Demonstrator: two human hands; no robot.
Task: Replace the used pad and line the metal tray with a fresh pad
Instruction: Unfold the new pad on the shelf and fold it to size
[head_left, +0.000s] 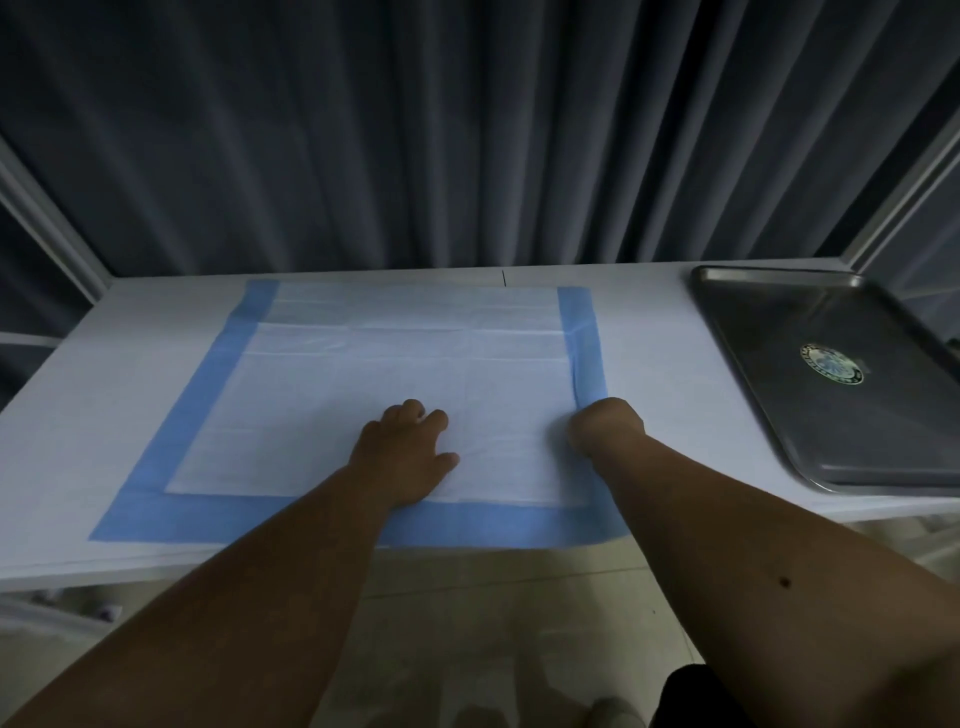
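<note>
While left hand (402, 457) rests curled-fingered on the pad (363, 395), right hand (605, 423) fingers grip its blue edge, metal tray (779, 415) right.

The scene is dim and bluish, with no lamp in view. The white table (156, 364) is the brightest area, evenly and softly lit. The curtain (467, 130) behind falls into deep shadow between its folds. The metal tray (769, 332) shows only a dull sheen along its rim, without glare. Detail is soft and slightly smeared throughout. Wide-angle distortion bends the table edges and frame posts near the corners.
</note>
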